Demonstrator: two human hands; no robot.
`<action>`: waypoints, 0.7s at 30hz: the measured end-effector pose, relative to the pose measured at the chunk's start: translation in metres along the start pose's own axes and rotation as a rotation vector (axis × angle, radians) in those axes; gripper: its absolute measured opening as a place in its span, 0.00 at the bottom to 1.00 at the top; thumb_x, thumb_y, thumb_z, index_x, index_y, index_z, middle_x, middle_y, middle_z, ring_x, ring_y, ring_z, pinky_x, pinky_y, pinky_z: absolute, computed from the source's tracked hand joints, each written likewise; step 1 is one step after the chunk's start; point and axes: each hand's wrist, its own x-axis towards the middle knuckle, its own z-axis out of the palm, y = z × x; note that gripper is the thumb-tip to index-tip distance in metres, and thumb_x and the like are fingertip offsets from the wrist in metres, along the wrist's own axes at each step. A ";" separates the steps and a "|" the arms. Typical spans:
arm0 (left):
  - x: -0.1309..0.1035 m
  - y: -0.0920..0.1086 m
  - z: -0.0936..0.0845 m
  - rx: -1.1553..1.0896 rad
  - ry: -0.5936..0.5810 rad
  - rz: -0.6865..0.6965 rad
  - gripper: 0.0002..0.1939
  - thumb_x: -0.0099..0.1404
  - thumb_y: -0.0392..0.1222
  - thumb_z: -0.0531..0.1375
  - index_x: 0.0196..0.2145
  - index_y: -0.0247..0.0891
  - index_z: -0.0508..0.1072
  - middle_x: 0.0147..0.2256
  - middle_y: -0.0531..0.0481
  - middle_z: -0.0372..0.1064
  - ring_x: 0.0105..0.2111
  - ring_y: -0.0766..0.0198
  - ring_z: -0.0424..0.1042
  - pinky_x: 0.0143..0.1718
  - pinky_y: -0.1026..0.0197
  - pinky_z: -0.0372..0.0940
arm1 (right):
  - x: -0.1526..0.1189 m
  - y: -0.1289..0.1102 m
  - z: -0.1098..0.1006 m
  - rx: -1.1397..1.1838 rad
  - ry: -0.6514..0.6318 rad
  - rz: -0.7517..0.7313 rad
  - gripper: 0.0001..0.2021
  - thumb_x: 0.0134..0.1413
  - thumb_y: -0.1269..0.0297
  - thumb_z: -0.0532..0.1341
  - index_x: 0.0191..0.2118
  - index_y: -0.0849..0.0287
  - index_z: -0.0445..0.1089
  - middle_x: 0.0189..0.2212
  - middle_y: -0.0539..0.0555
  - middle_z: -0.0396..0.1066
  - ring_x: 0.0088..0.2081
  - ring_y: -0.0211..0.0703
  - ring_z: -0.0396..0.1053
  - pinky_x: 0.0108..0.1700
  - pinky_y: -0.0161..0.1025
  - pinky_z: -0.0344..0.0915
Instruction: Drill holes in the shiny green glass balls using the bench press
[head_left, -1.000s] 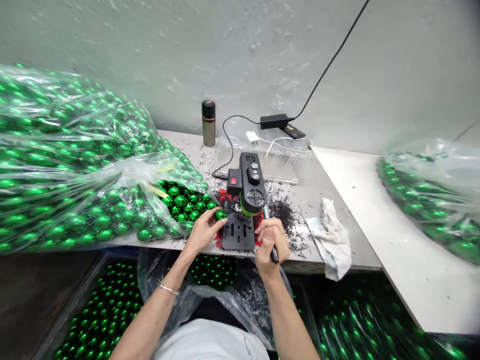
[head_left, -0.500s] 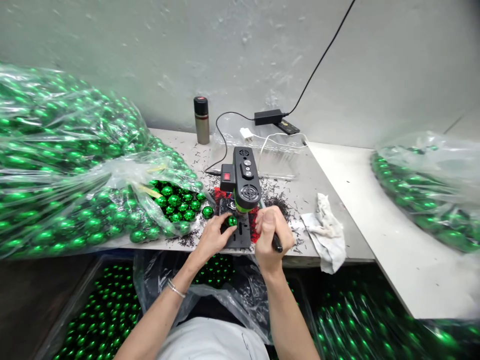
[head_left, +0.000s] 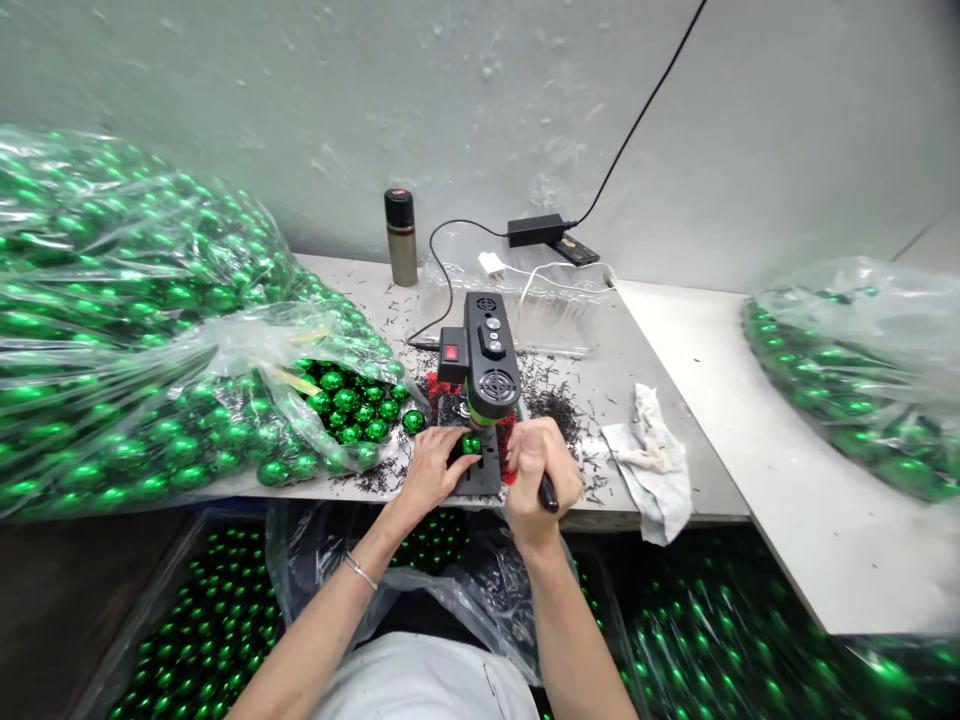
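A small black bench drill press stands near the table's front edge, its slotted base plate toward me. Under its head sits a shiny green ball ornament, with the thumb and fingers of my left hand closed around it. My right hand is wrapped in a fist around the press's lever, whose black handle end sticks out below the fist. To the left of the press, a loose green ball lies close to my left fingers. The tool tip is hidden behind the press head.
A big clear bag of green balls covers the left, its mouth open toward the press. Farther back stand a bottle and a power adapter. A stained cloth hangs at the front edge. Dark shavings litter the table.
My left hand and the green ball have shifted slightly to the right under the press head. My right hand and the lever's handle have moved a little left.
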 end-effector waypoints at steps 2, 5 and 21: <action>0.002 0.000 0.002 0.007 -0.003 -0.009 0.16 0.70 0.45 0.60 0.53 0.39 0.74 0.48 0.41 0.76 0.49 0.51 0.72 0.53 0.48 0.64 | -0.006 0.003 -0.001 -0.006 -0.002 0.001 0.16 0.66 0.73 0.51 0.25 0.56 0.58 0.23 0.47 0.60 0.28 0.36 0.62 0.30 0.37 0.60; 0.003 0.000 0.004 0.014 -0.001 -0.005 0.15 0.69 0.44 0.61 0.52 0.39 0.74 0.48 0.41 0.76 0.49 0.51 0.72 0.52 0.49 0.64 | -0.016 0.011 -0.002 -0.018 -0.005 -0.029 0.15 0.65 0.73 0.51 0.26 0.56 0.59 0.24 0.48 0.62 0.28 0.36 0.63 0.30 0.37 0.60; -0.002 -0.007 -0.022 -0.739 0.114 -0.553 0.27 0.59 0.59 0.64 0.49 0.36 0.75 0.42 0.45 0.77 0.44 0.55 0.75 0.47 0.55 0.68 | -0.010 0.007 0.000 -0.036 0.006 -0.045 0.16 0.65 0.73 0.51 0.24 0.55 0.58 0.23 0.48 0.62 0.27 0.37 0.63 0.28 0.37 0.61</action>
